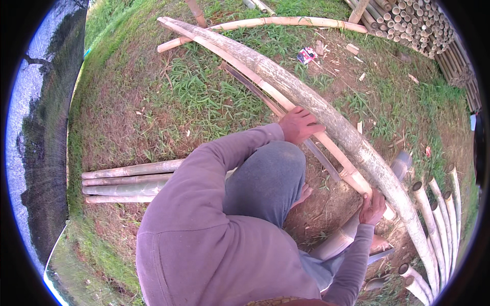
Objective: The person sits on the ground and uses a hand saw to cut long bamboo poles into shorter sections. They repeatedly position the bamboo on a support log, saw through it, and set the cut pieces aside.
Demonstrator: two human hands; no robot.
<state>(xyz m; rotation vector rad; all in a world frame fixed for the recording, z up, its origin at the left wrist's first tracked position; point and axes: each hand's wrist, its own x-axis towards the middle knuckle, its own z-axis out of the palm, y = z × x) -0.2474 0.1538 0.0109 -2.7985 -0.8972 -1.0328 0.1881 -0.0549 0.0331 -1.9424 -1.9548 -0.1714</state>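
Curling partly closed, both hands point(302, 124) point(373, 207) hold a pale bamboo strip point(337, 154), any print on the wrapper point(307, 55) unreadable.

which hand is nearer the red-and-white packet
Left: the left hand is across the thick mottled bamboo pole from the small red-and-white packet; the right hand is too, but farther away.
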